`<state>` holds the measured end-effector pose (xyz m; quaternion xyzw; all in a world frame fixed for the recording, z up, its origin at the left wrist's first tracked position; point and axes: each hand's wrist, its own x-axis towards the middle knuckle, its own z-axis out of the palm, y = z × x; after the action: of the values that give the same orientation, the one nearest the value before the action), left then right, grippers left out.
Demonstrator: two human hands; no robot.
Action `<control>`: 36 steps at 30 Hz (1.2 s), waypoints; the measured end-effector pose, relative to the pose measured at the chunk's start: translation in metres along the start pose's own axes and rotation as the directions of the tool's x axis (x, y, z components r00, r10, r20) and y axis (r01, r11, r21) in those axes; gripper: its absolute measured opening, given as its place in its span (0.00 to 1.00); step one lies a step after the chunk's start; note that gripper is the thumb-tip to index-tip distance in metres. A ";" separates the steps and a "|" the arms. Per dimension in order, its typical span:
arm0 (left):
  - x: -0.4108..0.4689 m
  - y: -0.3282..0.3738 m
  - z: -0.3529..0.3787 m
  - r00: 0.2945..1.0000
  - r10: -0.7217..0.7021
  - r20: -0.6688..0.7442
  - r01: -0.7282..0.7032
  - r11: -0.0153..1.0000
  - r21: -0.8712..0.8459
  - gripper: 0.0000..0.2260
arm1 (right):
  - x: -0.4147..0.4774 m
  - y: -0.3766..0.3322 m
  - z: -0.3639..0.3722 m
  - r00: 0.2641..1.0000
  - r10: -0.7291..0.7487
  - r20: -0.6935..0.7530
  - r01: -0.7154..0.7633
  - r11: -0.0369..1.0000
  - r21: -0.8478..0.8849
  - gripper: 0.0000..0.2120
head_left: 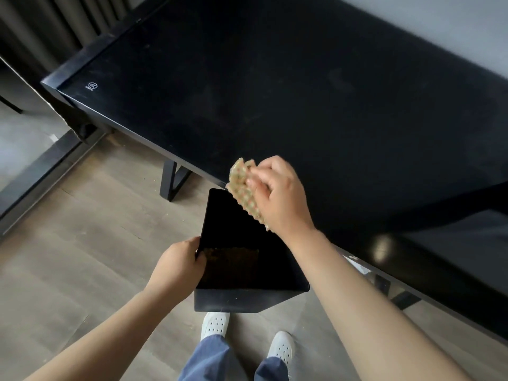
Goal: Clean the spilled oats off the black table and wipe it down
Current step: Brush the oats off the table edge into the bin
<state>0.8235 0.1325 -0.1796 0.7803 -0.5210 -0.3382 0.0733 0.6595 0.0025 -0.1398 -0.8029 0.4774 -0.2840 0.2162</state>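
A black bin (228,299) is held just below the front edge of the black table (275,92). My left hand (180,266) grips the bin's left wall, thumb inside. A layer of brownish oats (232,255) lies at the bin's bottom. My right hand (281,193) holds a beige textured cloth (243,188) over the bin's far rim, at the table's edge. The tabletop looks dark with faint smears; I cannot make out loose oats on it.
Grey wood floor (82,243) lies under the table, with a few specks near the black table leg (171,178). My two white shoes (215,324) stand below the bin. A dark seat (467,237) sits at the right. A grey wall (439,23) runs behind the table.
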 end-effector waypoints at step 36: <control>-0.033 0.057 0.057 0.987 0.119 0.109 -0.130 0.987 0.096 0.09 | -0.176 0.050 -0.064 0.479 0.504 -0.719 -0.454 0.843 0.288 0.10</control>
<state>0.7380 0.1496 -0.1817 0.7305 -0.5886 -0.3452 0.0271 0.5178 0.1319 -0.1668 -0.4294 0.7181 -0.5411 0.0843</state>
